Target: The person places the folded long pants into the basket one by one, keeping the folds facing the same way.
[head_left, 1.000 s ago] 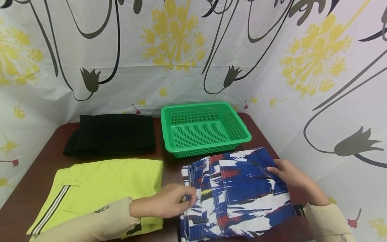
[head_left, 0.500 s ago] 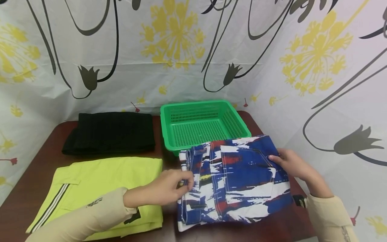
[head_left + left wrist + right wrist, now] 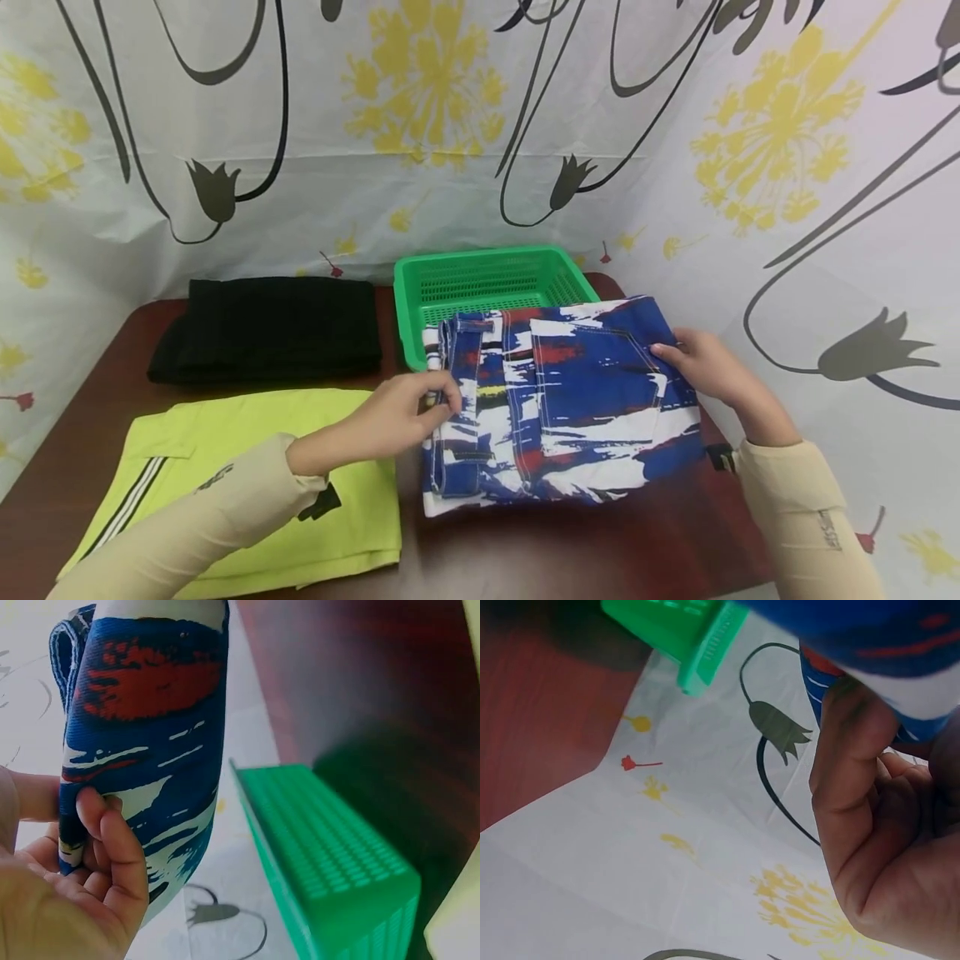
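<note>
A folded pair of blue, white and red patterned pants [image 3: 592,392] is held up between my two hands, with its belt-looped waistband at the left and a stitched pocket on top. My left hand [image 3: 401,414] pinches the waistband edge; in the left wrist view, the left hand's [image 3: 86,881] fingers curl round the cloth. At the opposite edge my right hand [image 3: 712,372] grips the fold, thumb on top. The right wrist view has the right hand's [image 3: 877,802] fingers bent under the fabric. Behind the pants, a green plastic basket [image 3: 405,304] is partly covered by them.
Folded neon-yellow pants [image 3: 300,483] with a striped side lie at the front left of the dark red-brown table [image 3: 555,554]. A folded black garment [image 3: 277,329] rests at the back left. A flower-patterned sheet [image 3: 322,125] hangs behind and at the right.
Both hands have lifted the patterned pants off the table and moved them away from me. They now overlap the front of the green basket, which was fully visible before.
</note>
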The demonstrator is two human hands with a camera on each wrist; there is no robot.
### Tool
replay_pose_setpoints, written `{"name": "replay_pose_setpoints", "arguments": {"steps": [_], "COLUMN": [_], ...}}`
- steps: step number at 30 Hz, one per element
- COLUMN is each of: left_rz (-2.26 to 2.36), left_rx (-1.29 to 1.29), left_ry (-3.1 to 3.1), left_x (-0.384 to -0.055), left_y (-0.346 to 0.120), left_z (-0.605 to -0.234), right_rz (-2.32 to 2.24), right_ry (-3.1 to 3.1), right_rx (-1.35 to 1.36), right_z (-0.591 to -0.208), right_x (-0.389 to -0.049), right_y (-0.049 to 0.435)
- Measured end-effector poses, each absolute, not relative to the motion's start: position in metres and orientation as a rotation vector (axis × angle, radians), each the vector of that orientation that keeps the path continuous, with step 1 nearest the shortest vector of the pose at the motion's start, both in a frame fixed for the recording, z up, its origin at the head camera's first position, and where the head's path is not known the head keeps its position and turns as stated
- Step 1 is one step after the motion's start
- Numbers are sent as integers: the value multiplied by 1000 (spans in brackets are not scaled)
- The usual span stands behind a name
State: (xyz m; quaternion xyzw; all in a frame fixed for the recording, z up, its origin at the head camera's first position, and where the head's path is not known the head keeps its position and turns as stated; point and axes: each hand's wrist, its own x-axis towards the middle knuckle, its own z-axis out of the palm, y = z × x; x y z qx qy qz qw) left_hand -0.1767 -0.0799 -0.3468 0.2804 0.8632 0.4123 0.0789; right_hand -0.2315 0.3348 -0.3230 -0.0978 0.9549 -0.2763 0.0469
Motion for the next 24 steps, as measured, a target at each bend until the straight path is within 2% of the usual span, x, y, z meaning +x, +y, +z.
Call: {"name": "replay_pose_setpoints", "arguments": {"steps": [4,12,24], "left_rz": [1285,1395,1552], "left_rx": [735,714,667], "left_ry": [2570,2586,2630], "left_x": [-189,-213,-237], "left_y": [-84,-87,-88], "left_z": [-336,-319,-324], "right_rz": [-861,-837,-816], "right_ry": [2929,2971,3028], "right_rx": [-303,-248,-250], "right_z": [-318,-304,-297], "right_x": [-240,-259,-279], "right_y": [331,326,319]}}
